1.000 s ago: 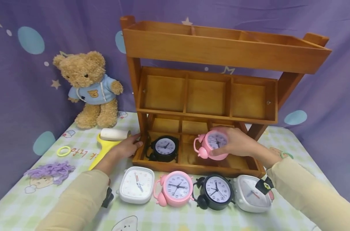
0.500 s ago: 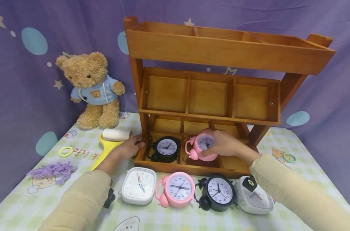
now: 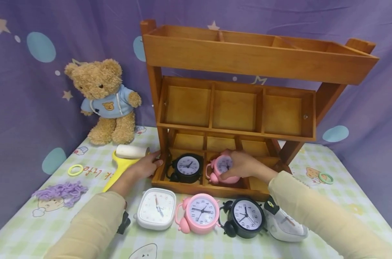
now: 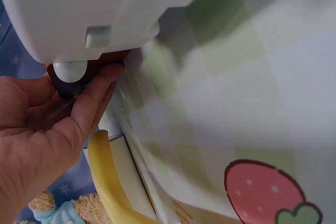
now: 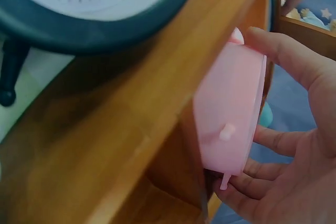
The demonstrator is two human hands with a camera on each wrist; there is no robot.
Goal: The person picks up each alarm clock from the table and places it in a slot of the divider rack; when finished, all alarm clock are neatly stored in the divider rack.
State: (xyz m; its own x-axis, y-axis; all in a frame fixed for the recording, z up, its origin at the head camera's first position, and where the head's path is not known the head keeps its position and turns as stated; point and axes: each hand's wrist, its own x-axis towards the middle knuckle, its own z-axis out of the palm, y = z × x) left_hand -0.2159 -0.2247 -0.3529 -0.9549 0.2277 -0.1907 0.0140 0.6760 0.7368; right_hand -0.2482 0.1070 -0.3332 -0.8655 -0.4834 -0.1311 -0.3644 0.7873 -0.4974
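Note:
My right hand grips a pink twin-bell alarm clock by its right side, low in the middle bottom compartment of a wooden shelf rack. In the right wrist view, thumb and fingers span the clock's pink case, beside the wooden front board. A black twin-bell alarm clock lies face up in the left bottom compartment. My left hand holds the rack's lower left end; in the left wrist view, thumb and fingers lie on either side of the dark wood, partly hidden by a white clock.
Before the rack stand a white square clock, a pink clock, a black clock and another white clock, partly under the right sleeve. At left are a yellow-handled lint roller, a teddy bear and purple yarn.
My right hand has carried the pink clock left and down, from over the divider into the middle bottom compartment. The left hand stays on the rack; the view has shifted slightly.

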